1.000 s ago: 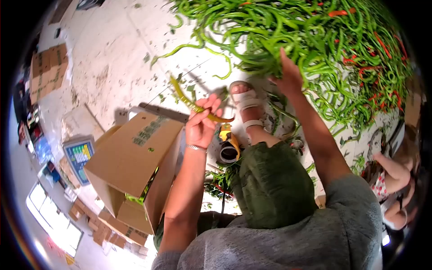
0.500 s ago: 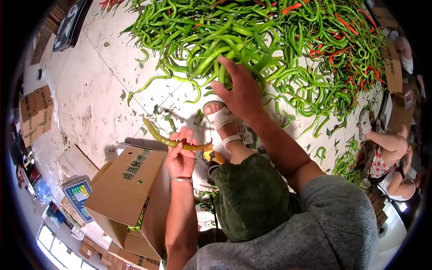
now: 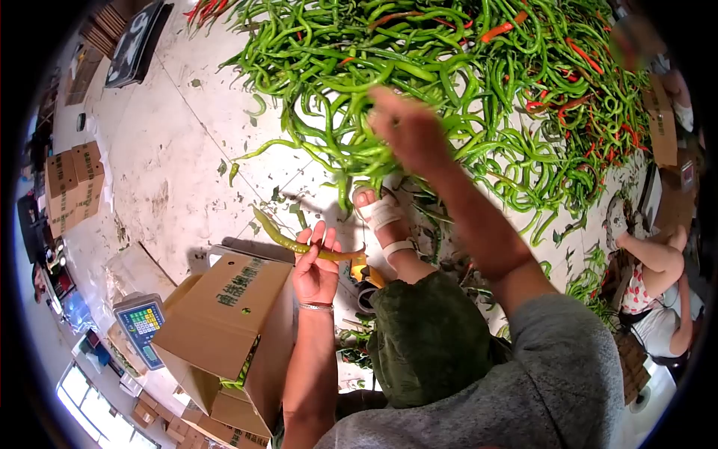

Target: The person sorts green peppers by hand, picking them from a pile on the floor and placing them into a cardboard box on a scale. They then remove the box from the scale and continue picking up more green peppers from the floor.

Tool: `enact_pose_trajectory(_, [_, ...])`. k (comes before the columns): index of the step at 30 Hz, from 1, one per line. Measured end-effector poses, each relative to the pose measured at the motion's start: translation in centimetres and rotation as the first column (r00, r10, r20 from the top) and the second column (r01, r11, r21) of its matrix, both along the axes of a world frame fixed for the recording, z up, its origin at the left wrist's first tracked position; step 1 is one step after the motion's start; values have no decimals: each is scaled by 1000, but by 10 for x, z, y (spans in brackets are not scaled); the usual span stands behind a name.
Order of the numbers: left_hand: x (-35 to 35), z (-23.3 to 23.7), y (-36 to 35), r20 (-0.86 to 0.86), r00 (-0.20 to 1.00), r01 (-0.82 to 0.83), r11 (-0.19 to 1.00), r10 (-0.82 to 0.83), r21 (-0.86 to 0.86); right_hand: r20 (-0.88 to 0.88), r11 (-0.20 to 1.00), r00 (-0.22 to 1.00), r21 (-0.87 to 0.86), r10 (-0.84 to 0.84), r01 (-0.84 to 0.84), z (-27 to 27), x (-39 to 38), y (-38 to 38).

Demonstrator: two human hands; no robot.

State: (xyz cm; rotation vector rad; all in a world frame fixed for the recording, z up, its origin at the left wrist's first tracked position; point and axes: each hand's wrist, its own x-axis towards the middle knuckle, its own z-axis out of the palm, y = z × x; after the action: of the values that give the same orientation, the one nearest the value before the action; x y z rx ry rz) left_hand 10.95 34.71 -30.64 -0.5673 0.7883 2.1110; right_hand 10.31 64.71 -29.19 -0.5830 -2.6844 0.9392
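My left hand (image 3: 316, 273) is palm up beside the cardboard box (image 3: 224, 314), with a yellowish-green pepper (image 3: 288, 241) lying across its fingers and held under the thumb. Over the near edge of the big heap of green peppers (image 3: 329, 67) is my right hand (image 3: 407, 127), above the sandaled foot (image 3: 381, 213). That hand is smeared by motion, so its fingers and anything between them cannot be made out. Some green peppers show through the gap in the box.
A scale with a keypad (image 3: 142, 322) stands left of the box. Another carton (image 3: 75, 187) lies at the far left, with a dark tray (image 3: 138, 45) at the upper left. At the right a person (image 3: 654, 277) sits near the heap. Red peppers (image 3: 505, 28) are mixed in.
The whole view has shifted slightly. My right hand has moved and blurred, and peppers at the near edge of the heap lie differently. My left hand still holds the yellowish-green pepper.
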Motion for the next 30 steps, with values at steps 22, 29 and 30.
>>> enact_pose_trajectory(22, [8,9,1,2,1000,20,1000,-20,6,161,947,978,269,136,-176,-14,47,-20])
enact_pose_trajectory(29, [7,17,-3,2,999,33,999,-33,-15,-48,875,979,441,-200,200,-13,-59,113])
enact_pose_trajectory(30, [7,19,-3,-11,999,43,999,-43,-12,-114,852,978,480,-176,209,-32,-79,136])
